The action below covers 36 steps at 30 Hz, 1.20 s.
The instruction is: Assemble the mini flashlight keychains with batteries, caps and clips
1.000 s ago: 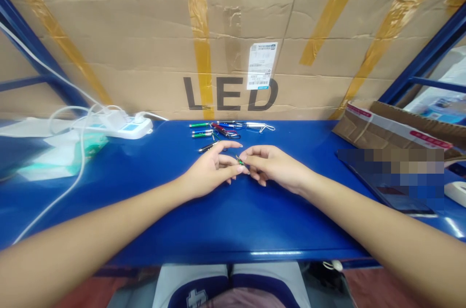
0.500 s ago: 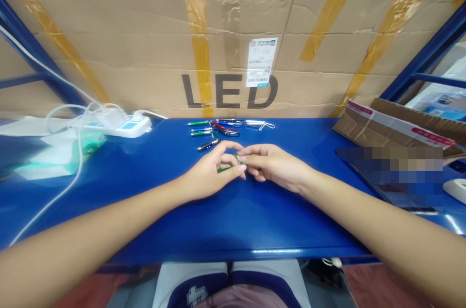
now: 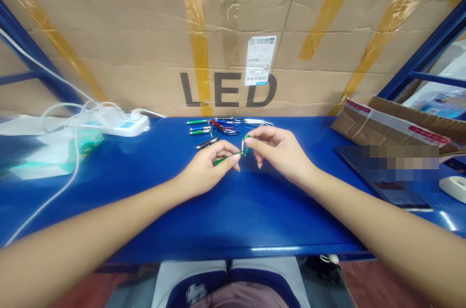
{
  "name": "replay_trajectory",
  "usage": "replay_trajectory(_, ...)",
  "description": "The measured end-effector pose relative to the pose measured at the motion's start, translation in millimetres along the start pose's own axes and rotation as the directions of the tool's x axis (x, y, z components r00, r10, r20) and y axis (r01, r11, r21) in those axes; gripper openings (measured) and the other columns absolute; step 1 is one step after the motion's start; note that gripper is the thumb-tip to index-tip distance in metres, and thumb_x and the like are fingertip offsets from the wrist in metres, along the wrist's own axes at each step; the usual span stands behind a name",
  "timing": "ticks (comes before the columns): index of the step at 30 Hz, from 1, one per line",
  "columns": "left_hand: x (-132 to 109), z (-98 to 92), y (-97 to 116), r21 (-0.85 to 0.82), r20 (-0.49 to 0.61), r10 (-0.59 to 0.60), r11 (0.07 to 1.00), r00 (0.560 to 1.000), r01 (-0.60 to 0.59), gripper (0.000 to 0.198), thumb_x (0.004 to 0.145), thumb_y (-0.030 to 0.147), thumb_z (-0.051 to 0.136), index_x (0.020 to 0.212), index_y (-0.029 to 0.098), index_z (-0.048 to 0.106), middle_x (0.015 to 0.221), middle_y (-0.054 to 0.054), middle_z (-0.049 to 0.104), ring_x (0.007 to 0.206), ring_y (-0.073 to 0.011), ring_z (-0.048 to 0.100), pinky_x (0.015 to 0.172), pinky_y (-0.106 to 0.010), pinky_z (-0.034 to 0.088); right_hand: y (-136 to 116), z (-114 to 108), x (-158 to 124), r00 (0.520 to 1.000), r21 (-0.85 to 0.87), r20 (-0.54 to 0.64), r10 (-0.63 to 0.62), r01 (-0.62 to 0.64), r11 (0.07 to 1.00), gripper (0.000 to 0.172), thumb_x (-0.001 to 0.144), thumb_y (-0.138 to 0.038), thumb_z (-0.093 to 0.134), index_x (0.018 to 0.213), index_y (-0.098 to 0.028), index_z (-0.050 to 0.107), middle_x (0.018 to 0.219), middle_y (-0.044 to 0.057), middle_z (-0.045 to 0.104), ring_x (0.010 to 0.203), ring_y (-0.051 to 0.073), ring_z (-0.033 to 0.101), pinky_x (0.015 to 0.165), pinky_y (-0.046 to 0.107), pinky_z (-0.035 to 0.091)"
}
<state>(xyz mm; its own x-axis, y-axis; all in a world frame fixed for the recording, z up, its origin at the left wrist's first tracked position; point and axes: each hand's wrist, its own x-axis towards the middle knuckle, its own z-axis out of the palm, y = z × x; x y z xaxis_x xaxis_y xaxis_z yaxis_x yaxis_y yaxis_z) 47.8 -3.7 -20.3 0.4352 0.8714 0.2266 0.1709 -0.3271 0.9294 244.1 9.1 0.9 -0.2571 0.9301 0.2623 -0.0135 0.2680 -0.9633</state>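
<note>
My left hand point(image 3: 209, 166) is closed around a slim green keychain flashlight point(image 3: 222, 160), most of it hidden by the fingers. From its end, a small green carabiner point(image 3: 246, 148) stands up in the gap between my hands. Its upper part is pinched between thumb and forefinger of my right hand point(image 3: 282, 150), the other fingers curled loosely below. Just beyond my left hand lies a black keychain flashlight point(image 3: 207, 143). Behind it are several more: green ones point(image 3: 198, 122), a red one point(image 3: 219, 126) and a silver one point(image 3: 253, 121), with clips at their ends.
A white power strip point(image 3: 131, 124) with cables and a green-white packet point(image 3: 54, 155) are at the left of the blue table point(image 3: 233, 220). On the right stand an open cardboard box point(image 3: 389, 123) and a dark flat tablet-like device point(image 3: 364, 172), partly pixelated. A large carton point(image 3: 145, 46) forms the back.
My right hand has drawn away to the right and up, pulling the green carabiner out into view. My left hand still grips the flashlight, shifted slightly left.
</note>
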Motion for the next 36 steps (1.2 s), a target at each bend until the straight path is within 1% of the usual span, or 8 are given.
replay_trajectory(6,0,0.4,0,0.068,-0.023,-0.032,0.997,0.999,0.034,0.022,0.092,0.037,0.059,0.095,0.015,0.059,0.081,-0.003,0.068,0.064,-0.0106,0.059,0.066,-0.026,0.048,5,2,-2,0.998,-0.152,0.069,-0.007,0.017,0.988,0.038,0.079,-0.050,0.072,0.089,-0.014,0.072,0.056,0.000,0.063,0.044,0.011,0.055,0.046,0.025,0.046)
replay_trajectory(11,-1,2.1,-1,0.092,-0.031,0.015,0.996,0.999,-0.012,0.021,0.092,0.036,0.060,0.092,0.015,0.058,0.084,-0.004,0.067,0.079,-0.0142,0.064,0.077,-0.029,0.051,10,4,-5,0.981,-0.319,0.151,-0.117,0.161,0.934,0.029,0.091,-0.038,0.059,0.107,-0.017,0.071,0.068,0.002,0.067,0.052,0.013,0.060,0.055,0.027,0.051)
replay_trajectory(15,-1,2.8,-3,0.099,-0.059,0.028,0.995,0.998,-0.022,0.021,0.091,0.037,0.061,0.094,0.016,0.059,0.090,-0.005,0.068,0.082,-0.0151,0.065,0.082,-0.030,0.052,13,2,-6,0.976,-0.401,0.202,-0.076,0.153,0.903,0.027,0.095,-0.036,0.053,0.108,-0.019,0.069,0.069,0.001,0.065,0.052,0.013,0.061,0.059,0.028,0.051)
replay_trajectory(18,0,1.1,-5,0.103,-0.129,0.041,0.994,0.991,-0.028,0.021,0.090,0.037,0.062,0.095,0.016,0.059,0.095,-0.006,0.068,0.087,-0.0162,0.066,0.085,-0.031,0.051,12,2,-7,0.979,-0.442,0.197,-0.052,0.136,0.886,0.029,0.096,-0.038,0.051,0.103,-0.018,0.070,0.072,0.002,0.065,0.052,0.013,0.058,0.059,0.029,0.048)
replay_trajectory(21,2,-1.4,-6,0.092,-0.184,0.045,0.995,0.982,-0.028,0.023,0.089,0.037,0.063,0.097,0.016,0.060,0.097,-0.006,0.068,0.088,-0.0163,0.065,0.085,-0.031,0.051,8,3,-8,0.976,-0.500,0.189,-0.107,0.189,0.845,0.028,0.096,-0.036,0.050,0.106,-0.020,0.071,0.080,0.004,0.070,0.066,0.017,0.062,0.068,0.031,0.049)
replay_trajectory(25,2,-2.5,-6,0.097,-0.158,-0.007,0.995,0.987,0.022,0.027,0.091,0.040,0.059,0.105,0.017,0.059,0.089,-0.004,0.068,0.080,-0.0154,0.065,0.078,-0.029,0.051,4,2,-7,0.967,-0.557,0.205,-0.151,0.242,0.794,0.025,0.097,-0.028,0.046,0.100,-0.019,0.069,0.102,0.008,0.072,0.091,0.022,0.065,0.084,0.034,0.047)
replay_trajectory(30,2,-2.4,-5,0.168,-0.096,-0.021,0.985,0.995,0.037,0.030,0.092,0.042,0.056,0.106,0.016,0.064,0.080,-0.003,0.067,0.075,-0.0153,0.063,0.076,-0.029,0.051,6,-2,-2,0.969,-0.667,0.242,-0.056,0.208,0.715,0.027,0.098,-0.024,0.039,0.083,-0.017,0.060,0.085,0.007,0.066,0.079,0.019,0.059,0.076,0.031,0.044)
replay_trajectory(36,4,-5.4,-7,0.234,-0.139,-0.018,0.971,0.990,0.051,0.031,0.091,0.043,0.056,0.099,0.016,0.068,0.076,-0.003,0.066,0.070,-0.0151,0.060,0.072,-0.028,0.049,7,-1,-4,0.926,-0.666,0.376,-0.028,0.291,0.687,0.029,0.100,-0.034,0.040,0.076,-0.019,0.050,0.078,0.003,0.059,0.071,0.015,0.052,0.070,0.028,0.040)
